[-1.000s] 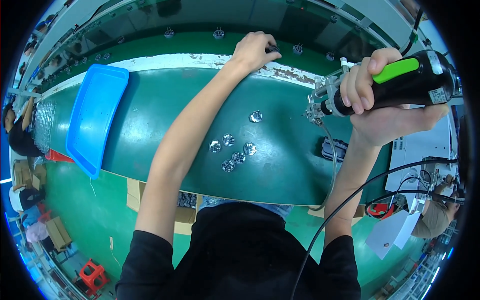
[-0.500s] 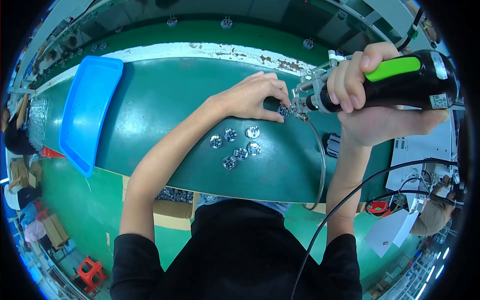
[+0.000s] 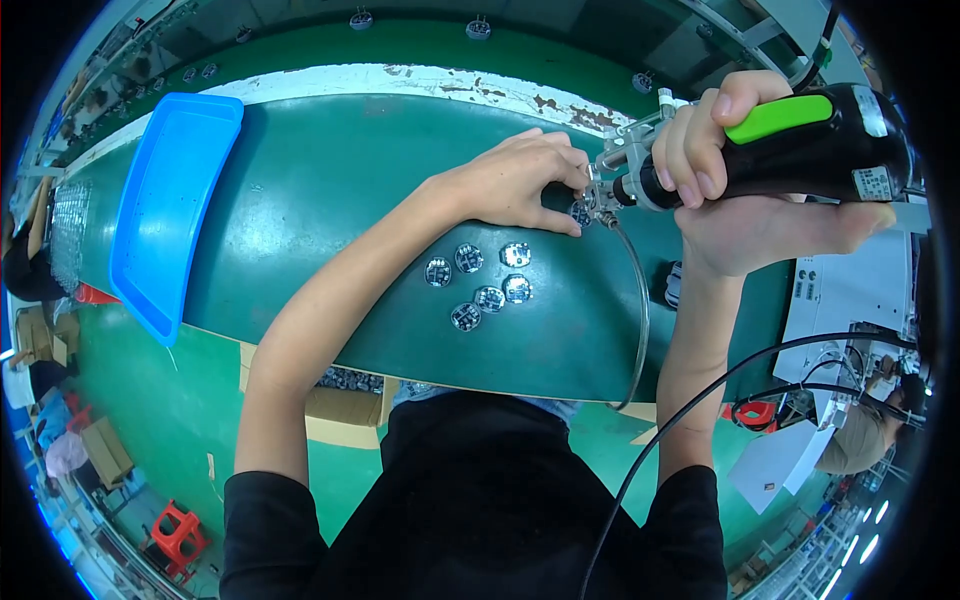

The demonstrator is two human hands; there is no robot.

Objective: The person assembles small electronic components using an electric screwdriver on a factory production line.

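Note:
My right hand is wrapped round a black electric screwdriver with a green lever, held nearly level. A clear hose hangs in a curve from its metal nozzle. My left hand pinches a small round circuit board between thumb and fingers, right at the nozzle; fingers and nozzle partly hide it. Several similar round boards lie loose on the green bench nearer to me, among them one round board at the group's far right and another closest to me.
A blue tray stands at the bench's left end. Beyond the pale worn ledge, more round parts stand on a green strip. Below the bench edge sits a cardboard box of small parts. A black cable crosses my right forearm.
The whole view has shifted slightly, with the bench and tray now higher in it. My left hand still pinches the round board at the screwdriver's nozzle; the loose boards keep their arrangement.

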